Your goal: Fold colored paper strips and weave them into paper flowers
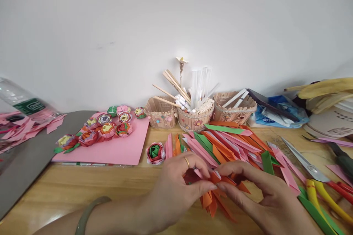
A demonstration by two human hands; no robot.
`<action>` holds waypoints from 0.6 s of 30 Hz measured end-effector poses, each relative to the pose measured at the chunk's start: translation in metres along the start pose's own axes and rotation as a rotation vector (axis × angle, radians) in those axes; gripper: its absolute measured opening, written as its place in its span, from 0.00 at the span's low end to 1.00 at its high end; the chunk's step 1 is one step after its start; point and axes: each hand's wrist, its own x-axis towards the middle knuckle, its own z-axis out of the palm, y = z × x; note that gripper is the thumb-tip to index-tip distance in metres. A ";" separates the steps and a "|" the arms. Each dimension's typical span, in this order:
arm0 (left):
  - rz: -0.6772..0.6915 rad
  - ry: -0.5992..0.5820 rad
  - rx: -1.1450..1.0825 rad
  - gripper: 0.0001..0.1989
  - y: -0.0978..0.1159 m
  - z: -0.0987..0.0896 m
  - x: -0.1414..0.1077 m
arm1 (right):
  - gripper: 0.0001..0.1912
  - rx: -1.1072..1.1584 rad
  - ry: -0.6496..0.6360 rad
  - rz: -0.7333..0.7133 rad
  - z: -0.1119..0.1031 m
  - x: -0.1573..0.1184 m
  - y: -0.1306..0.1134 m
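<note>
My left hand [182, 183], with a ring on one finger, pinches a small folded orange paper piece [215, 177] between thumb and fingers. From the other side my right hand [256, 191] grips the same paper with its thumb and index finger. More orange folded strips [211, 202] hang or lie just below the fingertips; which of them are joined to the held piece cannot be told. Behind both hands lies a pile of folded paper strips [226, 145] in pink, orange and green. A finished-looking paper rosette [156, 153] with a green centre sits left of the pile.
Several paper flowers [107, 131] rest on pink sheets [132, 152] at left. Decorated baskets [195, 119] with sticks stand by the wall. Scissors [313, 169], a bottle [24, 101], a blue packet [278, 110] and a pale round container [331, 121] lie around.
</note>
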 end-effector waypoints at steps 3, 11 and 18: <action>0.053 0.015 0.026 0.05 -0.002 0.001 0.000 | 0.07 -0.015 -0.011 -0.005 0.000 0.000 -0.001; 0.330 0.065 0.163 0.03 -0.002 0.000 -0.002 | 0.03 -0.030 0.020 -0.094 0.002 -0.002 -0.001; 0.517 0.114 0.198 0.03 -0.003 0.002 -0.002 | 0.07 -0.079 0.040 -0.293 0.000 -0.006 0.002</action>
